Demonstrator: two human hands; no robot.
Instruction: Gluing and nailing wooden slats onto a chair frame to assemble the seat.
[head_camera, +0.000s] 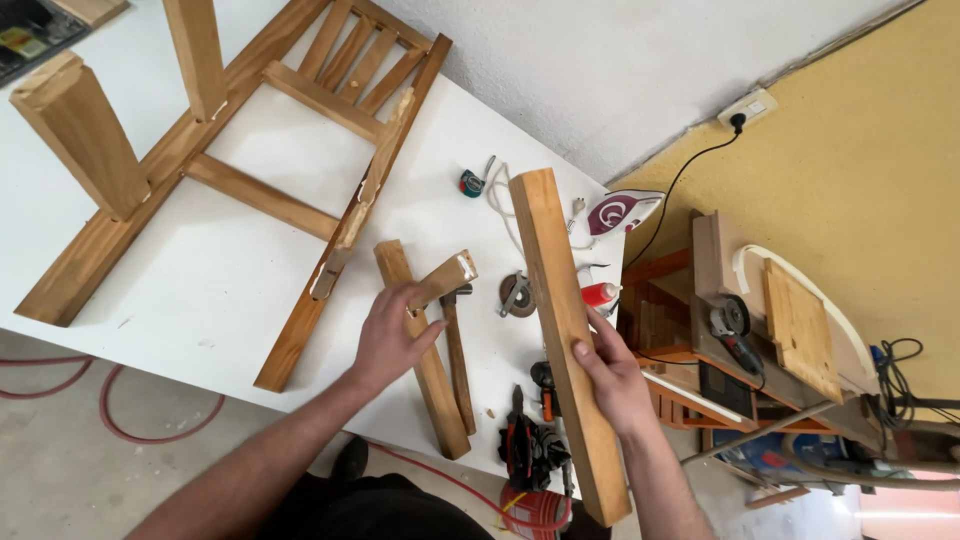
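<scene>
My left hand (388, 335) grips a short wooden piece (446, 278) with a pale cut end, lifted just above the white table (200, 290). Under it lie a longer wooden leg (440, 405) and a hammer (459, 350) with a wooden handle. My right hand (612, 378) holds a long wooden board (560, 300) by its lower half; the board runs from the table's far side down past its near edge. A wooden chair frame (250, 170) lies upturned on the table's left, with a broken, splintered side rail (368, 190).
A tape measure (473, 183), white cord (500, 205), a round disc (517, 295), a red tube (600, 294) and a clothes iron (622, 212) lie near the table's right edge. A power tool (530, 455) sits at the front. Right of the table stands cluttered wood shelving with an angle grinder (735, 330).
</scene>
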